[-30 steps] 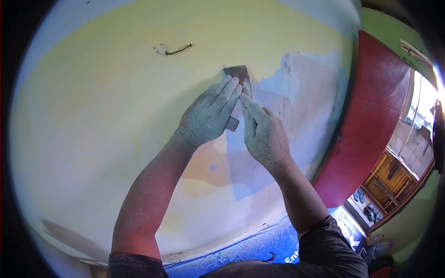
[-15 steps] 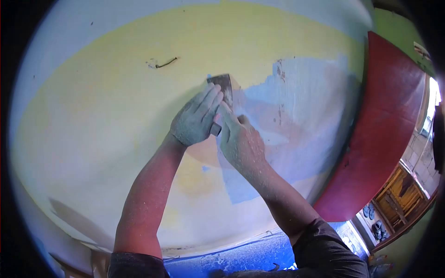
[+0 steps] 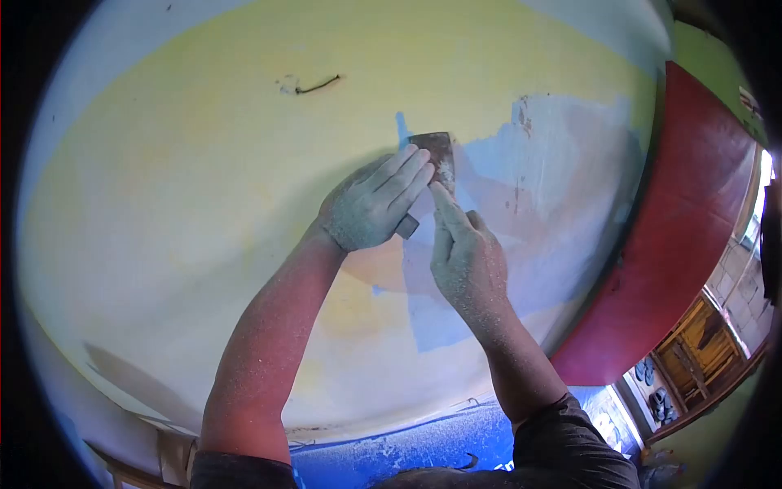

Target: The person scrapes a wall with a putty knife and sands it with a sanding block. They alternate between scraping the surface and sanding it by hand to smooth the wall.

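A paint scraper (image 3: 441, 154) with a broad, stained metal blade lies against the painted wall (image 3: 204, 179). My left hand (image 3: 371, 204) is on it, dusty, its fingers stretched together along the blade and the handle stub showing below the palm. From the right, my right hand (image 3: 472, 261) touches the blade's lower corner with its forefinger, the other fingers curled in. What lies inside those curled fingers is hidden. A pale blue patch (image 3: 562, 155) borders the blade where the yellow coat ends.
A short dark wire (image 3: 318, 85) sticks out of the wall above left. A red panel (image 3: 668, 220) stands along the right side. Blue sheeting (image 3: 407, 448) spreads below, dusted white. Shoes (image 3: 661, 403) sit near a wooden door (image 3: 700, 350) at far right.
Both hands and the scraper have moved down and slightly right along the wall. A narrow blue strip now shows above the blade's left corner. The view has shifted a little.
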The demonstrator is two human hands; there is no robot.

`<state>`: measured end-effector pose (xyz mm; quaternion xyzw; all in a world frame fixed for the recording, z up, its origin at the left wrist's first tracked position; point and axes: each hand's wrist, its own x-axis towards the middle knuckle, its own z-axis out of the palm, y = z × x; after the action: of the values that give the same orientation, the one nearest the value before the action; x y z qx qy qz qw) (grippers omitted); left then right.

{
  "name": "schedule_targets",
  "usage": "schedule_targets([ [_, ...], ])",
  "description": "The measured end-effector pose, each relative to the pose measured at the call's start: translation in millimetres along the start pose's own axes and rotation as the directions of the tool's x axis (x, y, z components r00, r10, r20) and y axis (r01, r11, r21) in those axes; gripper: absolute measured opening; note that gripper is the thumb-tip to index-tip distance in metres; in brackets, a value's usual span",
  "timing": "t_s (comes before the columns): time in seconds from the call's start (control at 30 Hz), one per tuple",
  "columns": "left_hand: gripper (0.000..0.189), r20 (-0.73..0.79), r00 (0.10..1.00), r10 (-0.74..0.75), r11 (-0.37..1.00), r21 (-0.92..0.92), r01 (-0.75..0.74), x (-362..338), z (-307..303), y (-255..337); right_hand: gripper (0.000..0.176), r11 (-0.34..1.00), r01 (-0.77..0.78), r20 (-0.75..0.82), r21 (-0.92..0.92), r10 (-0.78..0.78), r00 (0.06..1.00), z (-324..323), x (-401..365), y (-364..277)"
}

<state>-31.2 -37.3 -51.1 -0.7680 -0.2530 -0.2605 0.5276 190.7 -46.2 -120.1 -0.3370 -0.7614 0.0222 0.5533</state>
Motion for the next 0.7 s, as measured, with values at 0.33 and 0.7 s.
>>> schedule_targets([
  [0.33,0.050,-0.001,1.000,0.011,0.997,-0.071,-0.011,-6.2,0.3,1.0,0.049,0.998,-0.033,0.009,-0.056,0.034,0.999,-7.9,4.3,-13.4],
  [0.7,0.059,-0.049,0.998,0.039,0.999,-0.027,-0.041,-1.5,-0.6,-4.5,0.046,1.000,-0.026,-0.004,-0.013,0.026,1.000,-15.4,17.4,-22.4],
])
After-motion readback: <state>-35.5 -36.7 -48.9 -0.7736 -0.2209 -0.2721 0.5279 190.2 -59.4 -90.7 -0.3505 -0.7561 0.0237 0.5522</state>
